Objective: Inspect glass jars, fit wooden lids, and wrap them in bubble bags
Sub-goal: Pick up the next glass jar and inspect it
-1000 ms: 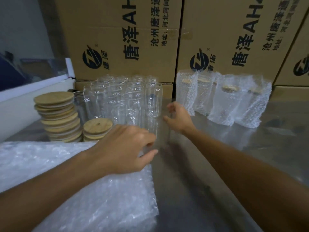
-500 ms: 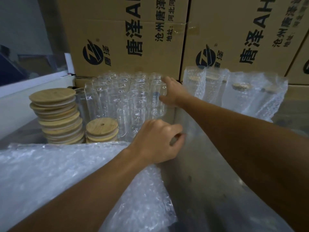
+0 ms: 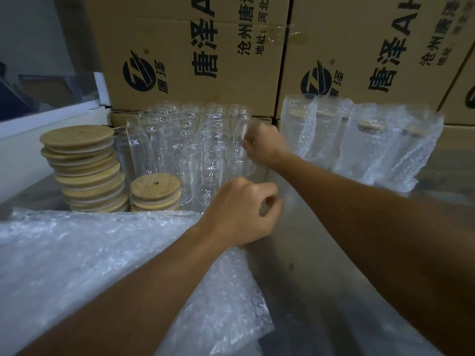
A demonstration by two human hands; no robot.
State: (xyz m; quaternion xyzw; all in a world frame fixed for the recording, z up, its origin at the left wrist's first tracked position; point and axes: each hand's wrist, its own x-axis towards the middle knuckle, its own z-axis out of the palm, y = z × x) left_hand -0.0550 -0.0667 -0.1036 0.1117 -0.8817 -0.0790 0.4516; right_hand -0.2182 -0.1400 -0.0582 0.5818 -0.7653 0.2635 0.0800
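At the back of the desk (image 3: 321,265), against the cardboard cartons (image 3: 195,52), the bare glass jars (image 3: 185,147) stand packed in a tight cluster, and the right hand (image 3: 264,147) has its grip clamped round the jar at the cluster's right edge, probably because that one can be drawn out without knocking its neighbours. The left hand (image 3: 244,209) hovers near the front of the cluster, fingers loosely curled and thumb close to forefinger, holding nothing that I can make out; it looks ready to steady the jar. Two stacks of wooden lids (image 3: 84,170) wait left of the jars, within easy reach for fitting. Bubble bags (image 3: 97,265) lie piled in front, under the left forearm. Already wrapped jars (image 3: 359,140) stand right of the reaching arm, crowding its path slightly.
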